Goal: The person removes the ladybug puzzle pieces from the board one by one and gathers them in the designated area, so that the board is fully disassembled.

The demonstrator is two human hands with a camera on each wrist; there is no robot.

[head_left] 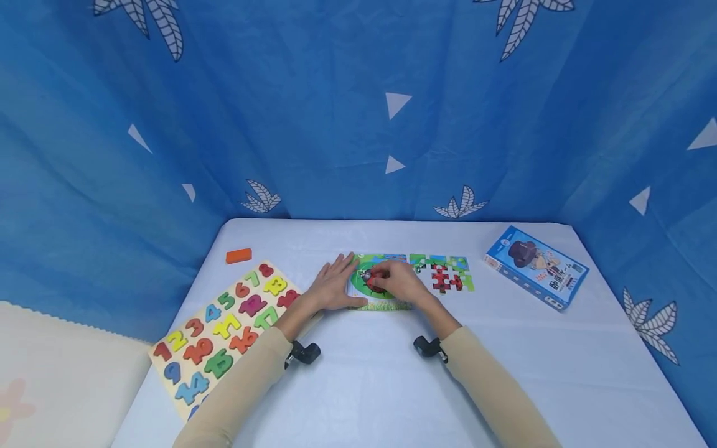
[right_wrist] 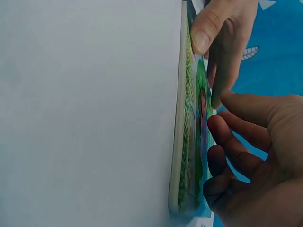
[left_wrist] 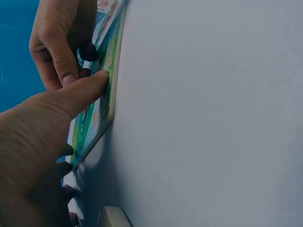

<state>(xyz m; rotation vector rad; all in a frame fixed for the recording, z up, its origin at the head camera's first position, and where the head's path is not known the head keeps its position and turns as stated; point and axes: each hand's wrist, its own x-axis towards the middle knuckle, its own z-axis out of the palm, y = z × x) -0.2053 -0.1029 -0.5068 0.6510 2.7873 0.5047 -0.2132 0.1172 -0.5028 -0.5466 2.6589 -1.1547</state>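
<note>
We see the ladybug puzzle board [head_left: 386, 306] lying flat on the white tabletop [head_left: 358, 386], in front of the person; the left hand [head_left: 332, 287] spreads along its left side, fingers extended and apart, thumb resting on the near edge, so it seems to steady rather than grip; the right hand [head_left: 402, 281] bends over the ladybug picture with thumb and fingertips close together, yet we cannot tell whether anything is pinched there; just to the right of the board lie the jigsaw pieces [head_left: 440, 281], some green or blue, others red with black markings; we judge them light, thin and fairly stiff, with knobs that could bend or fray if forced; we would take each one by opposite edges, between thumb and forefinger, since a smooth printed face may slide under a flat push; the board itself looks light and rigid, its pale side showing in the right wrist view; it could skate on the tabletop unless braced, so we favour holding the left side and near edge, leaving the middle uncovered.
</note>
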